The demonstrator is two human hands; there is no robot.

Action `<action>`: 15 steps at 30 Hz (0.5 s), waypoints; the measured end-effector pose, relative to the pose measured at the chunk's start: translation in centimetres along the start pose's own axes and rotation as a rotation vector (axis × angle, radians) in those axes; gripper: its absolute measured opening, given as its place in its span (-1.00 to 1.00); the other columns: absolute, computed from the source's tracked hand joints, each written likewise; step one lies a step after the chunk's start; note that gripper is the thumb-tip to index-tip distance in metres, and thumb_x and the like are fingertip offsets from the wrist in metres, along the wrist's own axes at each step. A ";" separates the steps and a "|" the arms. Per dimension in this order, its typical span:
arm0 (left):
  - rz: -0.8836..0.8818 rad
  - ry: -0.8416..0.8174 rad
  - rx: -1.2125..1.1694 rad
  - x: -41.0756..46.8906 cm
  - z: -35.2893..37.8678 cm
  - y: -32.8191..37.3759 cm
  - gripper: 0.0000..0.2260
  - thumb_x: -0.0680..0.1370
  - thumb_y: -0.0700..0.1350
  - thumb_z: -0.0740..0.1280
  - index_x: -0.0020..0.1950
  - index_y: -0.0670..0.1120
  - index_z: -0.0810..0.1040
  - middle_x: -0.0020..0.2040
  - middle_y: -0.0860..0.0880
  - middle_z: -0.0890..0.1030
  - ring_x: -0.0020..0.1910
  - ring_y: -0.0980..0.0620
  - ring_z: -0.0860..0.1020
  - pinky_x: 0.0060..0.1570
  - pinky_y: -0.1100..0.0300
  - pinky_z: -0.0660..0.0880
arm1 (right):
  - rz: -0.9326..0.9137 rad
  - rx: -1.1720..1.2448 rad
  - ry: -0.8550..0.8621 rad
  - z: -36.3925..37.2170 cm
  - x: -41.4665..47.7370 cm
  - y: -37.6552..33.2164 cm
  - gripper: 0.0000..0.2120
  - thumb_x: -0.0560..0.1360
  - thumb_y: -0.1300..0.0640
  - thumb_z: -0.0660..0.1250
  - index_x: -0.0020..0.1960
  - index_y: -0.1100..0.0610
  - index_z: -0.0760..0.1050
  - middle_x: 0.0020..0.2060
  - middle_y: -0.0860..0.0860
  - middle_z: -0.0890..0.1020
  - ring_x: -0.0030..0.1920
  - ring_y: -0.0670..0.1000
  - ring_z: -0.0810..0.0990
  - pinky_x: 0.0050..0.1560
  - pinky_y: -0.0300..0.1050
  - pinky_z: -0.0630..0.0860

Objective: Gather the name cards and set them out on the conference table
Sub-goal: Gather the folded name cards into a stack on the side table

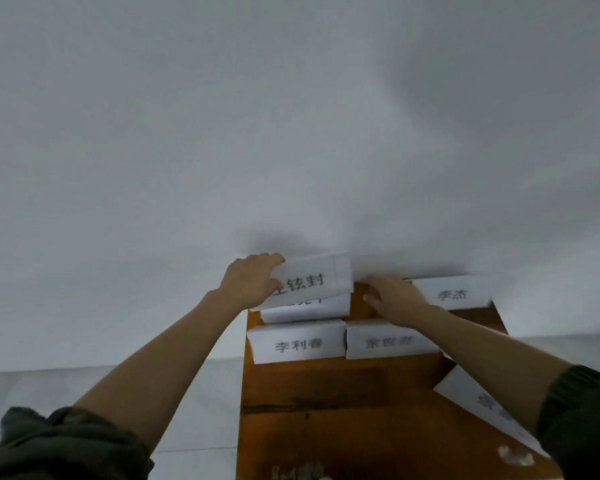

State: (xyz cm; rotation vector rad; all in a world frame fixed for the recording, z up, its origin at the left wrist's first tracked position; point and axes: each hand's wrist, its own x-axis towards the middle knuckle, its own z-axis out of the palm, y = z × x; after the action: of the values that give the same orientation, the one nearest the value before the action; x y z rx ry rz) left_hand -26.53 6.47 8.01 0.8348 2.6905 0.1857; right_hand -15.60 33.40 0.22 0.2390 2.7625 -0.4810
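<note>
Several folded white paper name cards with black characters stand on a small brown wooden stand (326, 393) against a white wall. My left hand (252, 282) grips the left end of one name card (314, 278), held raised above another card (302, 308) at the back left. My right hand (394, 296) reaches to the back of the stand between the lifted card and a card at the back right (454, 293); its fingers are apart and hold nothing. Two more cards (297, 344) (385, 341) stand side by side in front. Another card (482, 403) lies at the right edge, partly hidden by my right arm.
The white wall (291, 133) rises directly behind the stand. Pale floor tiles (201, 410) show to the left of it. Small white scraps (515, 457) lie on the wood near the front right.
</note>
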 end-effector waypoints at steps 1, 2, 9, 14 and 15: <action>-0.009 -0.025 0.005 0.8 0.6 0.2 -0.59 0.56 0.01 0.30 0.40 0.04 0.36 0.30 -0.01 0.51 0.21 -0.05 0.49 0.09 0.07 0.42 | 0.008 -0.006 -0.022 0.2 -0.4 0.5 -0.59 0.63 -0.05 0.16 0.45 -0.01 0.33 0.28 0.03 0.55 0.24 0.10 0.52 0.21 0.05 0.48; -0.014 -0.048 0.015 1.7 1.3 0.5 -0.60 0.56 0.01 0.31 0.40 0.04 0.37 0.30 -0.01 0.52 0.21 -0.05 0.50 0.08 0.07 0.42 | 0.017 -0.020 -0.048 0.3 -1.0 1.0 -0.59 0.64 -0.06 0.15 0.46 -0.01 0.33 0.29 0.03 0.54 0.25 0.09 0.52 0.22 0.04 0.48; -0.057 -0.159 0.041 5.0 5.4 0.7 -0.62 0.56 -0.01 0.33 0.36 0.05 0.40 0.26 -0.01 0.56 0.18 -0.05 0.52 0.06 0.08 0.45 | 0.057 -0.008 -0.213 2.6 -3.3 4.7 -0.53 0.61 -0.24 0.06 0.35 -0.02 0.46 0.27 -0.04 0.55 0.21 0.03 0.52 0.22 0.02 0.47; -0.053 -0.197 0.026 6.3 6.0 0.2 -0.58 0.56 -0.02 0.33 0.40 0.03 0.38 0.33 -0.01 0.52 0.25 -0.06 0.49 0.10 0.09 0.42 | 0.030 -0.001 -0.199 2.8 -3.8 5.5 -0.43 0.57 -0.33 0.06 0.39 -0.01 0.43 0.33 -0.02 0.51 0.28 0.02 0.49 0.28 0.03 0.43; -0.054 -0.203 0.030 6.4 6.0 0.2 -0.57 0.55 -0.01 0.33 0.41 0.03 0.37 0.34 -0.02 0.50 0.26 -0.07 0.49 0.11 0.09 0.42 | 0.033 0.002 -0.213 2.7 -3.7 5.5 -0.39 0.54 -0.37 0.08 0.41 -0.01 0.41 0.34 -0.02 0.50 0.28 0.03 0.49 0.29 0.04 0.43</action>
State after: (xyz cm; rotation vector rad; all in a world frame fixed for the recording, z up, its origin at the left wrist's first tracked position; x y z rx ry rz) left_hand -29.42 10.44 0.72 0.7460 2.5275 0.0459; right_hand -10.17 37.14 -2.58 0.2193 2.5468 -0.4723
